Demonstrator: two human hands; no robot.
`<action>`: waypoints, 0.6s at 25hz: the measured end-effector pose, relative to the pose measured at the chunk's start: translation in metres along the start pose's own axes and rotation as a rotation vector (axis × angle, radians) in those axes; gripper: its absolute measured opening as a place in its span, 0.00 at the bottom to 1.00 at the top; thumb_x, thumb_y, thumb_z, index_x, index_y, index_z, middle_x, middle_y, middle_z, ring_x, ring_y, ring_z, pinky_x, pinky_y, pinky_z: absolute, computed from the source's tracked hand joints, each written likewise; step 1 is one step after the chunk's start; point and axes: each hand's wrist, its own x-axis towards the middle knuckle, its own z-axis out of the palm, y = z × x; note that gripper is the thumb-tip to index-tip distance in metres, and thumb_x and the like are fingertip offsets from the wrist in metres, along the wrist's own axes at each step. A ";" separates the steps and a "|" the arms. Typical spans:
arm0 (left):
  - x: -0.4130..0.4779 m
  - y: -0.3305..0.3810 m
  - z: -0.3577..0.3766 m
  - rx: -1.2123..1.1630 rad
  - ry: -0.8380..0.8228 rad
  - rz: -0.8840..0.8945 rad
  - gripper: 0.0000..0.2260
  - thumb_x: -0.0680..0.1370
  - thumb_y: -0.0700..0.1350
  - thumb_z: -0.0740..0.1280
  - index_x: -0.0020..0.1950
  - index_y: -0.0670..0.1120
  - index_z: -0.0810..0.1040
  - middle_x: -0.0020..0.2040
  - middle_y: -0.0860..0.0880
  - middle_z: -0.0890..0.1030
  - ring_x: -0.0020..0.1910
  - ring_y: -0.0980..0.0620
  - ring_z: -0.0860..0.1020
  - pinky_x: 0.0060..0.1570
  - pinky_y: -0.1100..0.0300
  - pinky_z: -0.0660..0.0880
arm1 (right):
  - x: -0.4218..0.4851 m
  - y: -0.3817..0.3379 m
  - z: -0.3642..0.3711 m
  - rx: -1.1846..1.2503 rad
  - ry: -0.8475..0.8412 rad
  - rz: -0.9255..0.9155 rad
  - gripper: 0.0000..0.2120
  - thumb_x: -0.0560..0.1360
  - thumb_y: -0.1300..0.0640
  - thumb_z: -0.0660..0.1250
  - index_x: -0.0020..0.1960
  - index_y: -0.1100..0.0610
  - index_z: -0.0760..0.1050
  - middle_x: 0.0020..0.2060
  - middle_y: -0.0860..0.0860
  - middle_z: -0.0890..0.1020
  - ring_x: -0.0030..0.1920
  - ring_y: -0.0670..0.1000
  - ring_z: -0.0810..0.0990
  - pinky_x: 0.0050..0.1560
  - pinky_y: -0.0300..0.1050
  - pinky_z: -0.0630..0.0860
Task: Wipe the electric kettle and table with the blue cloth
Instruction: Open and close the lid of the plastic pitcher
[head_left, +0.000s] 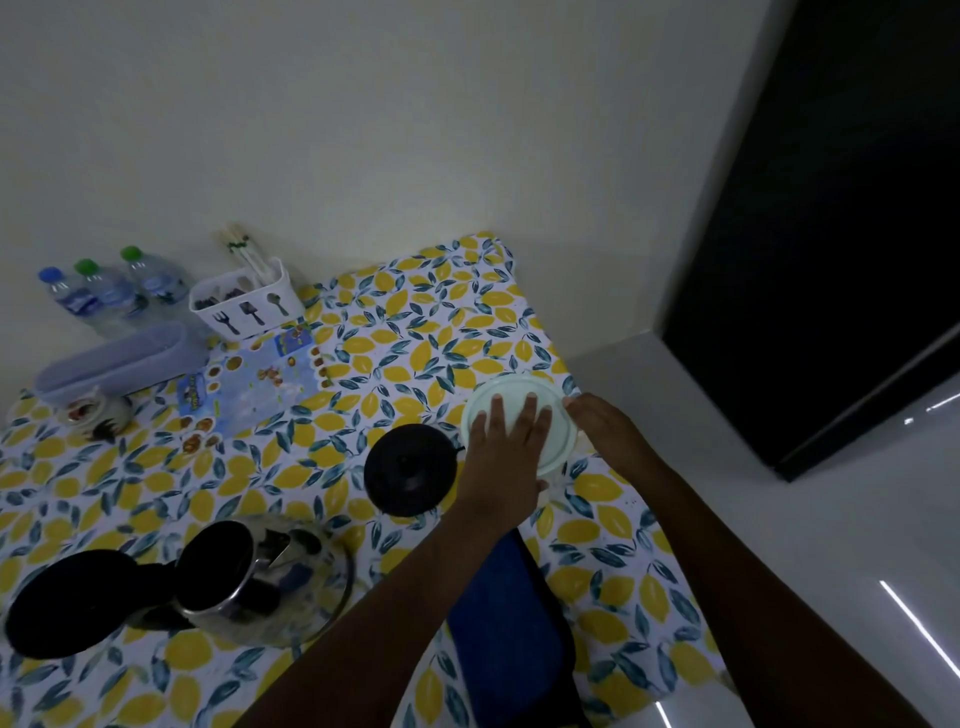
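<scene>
A steel electric kettle (249, 577) stands at the front left of the table (415, 322), its black lid (67, 603) swung open. Its round black base (410, 467) sits apart, mid-table. The folded blue cloth (509, 623) lies near the table's front edge, partly under my left forearm. My left hand (506, 447) rests flat, fingers spread, on the lid of a round white container (560, 441). My right hand (608, 431) curls around that container's right rim.
Against the wall at the back left stand three water bottles (109, 293), a white cutlery holder (244, 301) and a lilac tray (119, 358). A printed leaflet (254, 379) and a small cup (96, 410) lie nearby. The table's right edge drops to a white floor.
</scene>
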 end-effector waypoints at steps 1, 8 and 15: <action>0.000 0.000 0.001 -0.007 -0.001 0.001 0.40 0.77 0.55 0.65 0.77 0.46 0.43 0.80 0.45 0.44 0.76 0.33 0.42 0.74 0.37 0.48 | 0.004 0.001 -0.001 0.021 -0.001 0.019 0.15 0.79 0.42 0.58 0.53 0.53 0.74 0.52 0.53 0.78 0.52 0.51 0.74 0.55 0.46 0.69; -0.010 0.004 -0.001 -0.054 0.036 -0.008 0.39 0.75 0.53 0.67 0.78 0.46 0.48 0.80 0.44 0.49 0.76 0.33 0.46 0.74 0.37 0.52 | 0.013 0.008 0.004 0.053 0.076 0.082 0.27 0.79 0.41 0.58 0.37 0.63 0.77 0.35 0.58 0.81 0.35 0.49 0.80 0.41 0.42 0.72; -0.059 -0.019 -0.002 -0.219 0.084 -0.052 0.39 0.76 0.50 0.67 0.78 0.49 0.45 0.80 0.48 0.46 0.77 0.37 0.43 0.74 0.37 0.52 | -0.009 -0.004 0.047 0.270 0.227 0.095 0.19 0.71 0.45 0.70 0.34 0.58 0.70 0.32 0.58 0.72 0.34 0.54 0.72 0.39 0.49 0.67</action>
